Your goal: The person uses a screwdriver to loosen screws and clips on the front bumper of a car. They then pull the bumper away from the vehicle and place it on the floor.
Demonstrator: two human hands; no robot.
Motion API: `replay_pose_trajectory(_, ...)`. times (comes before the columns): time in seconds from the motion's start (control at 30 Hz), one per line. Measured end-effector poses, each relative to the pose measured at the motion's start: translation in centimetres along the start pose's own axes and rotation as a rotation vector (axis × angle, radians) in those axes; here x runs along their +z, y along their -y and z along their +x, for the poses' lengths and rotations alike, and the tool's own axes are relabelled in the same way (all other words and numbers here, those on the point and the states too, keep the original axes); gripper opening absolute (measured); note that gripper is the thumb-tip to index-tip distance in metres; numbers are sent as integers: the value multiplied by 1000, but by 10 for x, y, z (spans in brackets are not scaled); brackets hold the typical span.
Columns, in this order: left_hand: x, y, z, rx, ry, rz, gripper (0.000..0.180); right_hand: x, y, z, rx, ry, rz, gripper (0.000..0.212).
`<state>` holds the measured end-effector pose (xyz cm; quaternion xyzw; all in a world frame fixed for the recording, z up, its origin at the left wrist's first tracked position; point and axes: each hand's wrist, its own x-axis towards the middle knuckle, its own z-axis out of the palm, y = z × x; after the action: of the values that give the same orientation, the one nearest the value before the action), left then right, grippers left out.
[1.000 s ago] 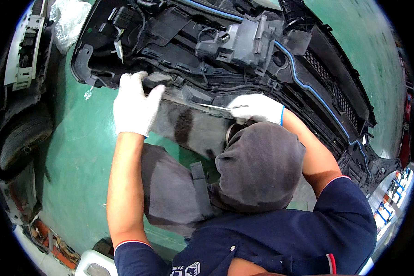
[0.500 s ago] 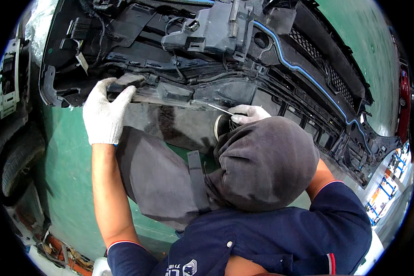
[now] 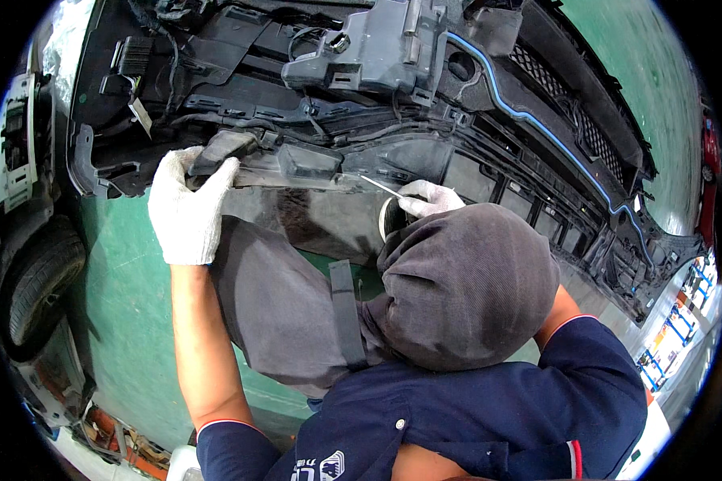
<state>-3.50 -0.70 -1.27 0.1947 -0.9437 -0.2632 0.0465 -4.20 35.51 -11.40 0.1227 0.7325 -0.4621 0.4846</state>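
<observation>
A large black car bumper (image 3: 249, 108) lies with its inner side up before me. My left hand (image 3: 189, 212), in a white knit glove, is closed around its near left edge. Thumb and fingers sit on either side of a dark block-shaped part (image 3: 223, 151). Farther right, my gloved right hand (image 3: 430, 199) grips a thin metal rod (image 3: 379, 186), which looks like a screwdriver shaft; its handle is hidden in the hand. The rod's tip points left to the bumper's near edge, by a dusty grey strip (image 3: 297, 181). Whether it touches cannot be made out.
On the bumper sit a grey plastic housing (image 3: 369, 60) and a long blue tube (image 3: 529, 117). My grey-clad knees (image 3: 469, 284) are bent close to the near edge, above a green floor (image 3: 120, 297). A tyre (image 3: 44, 280) stands at far left.
My left hand has shifted slightly right and nearer to me, still on the edge. The bumper's left end sits a little lower in view. The right hand and rod have barely moved.
</observation>
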Motion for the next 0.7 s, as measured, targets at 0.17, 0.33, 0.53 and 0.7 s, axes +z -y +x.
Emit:
replay_pose_trajectory(0.17,1,5,-1,51,-24,3,48,0,-2,0,58,28,108,34)
replay_pose_trajectory(0.33,2,7,-3,70,-42,-5,47,6,-7,-1,86,15,156,36)
replay_pose_trajectory(0.53,3,5,-4,63,-59,-17,47,8,0,-47,48,98,190,45)
replay_pose_trajectory(0.7,2,-10,-10,80,-87,-22,44,-2,34,-128,-334,178,-239,51)
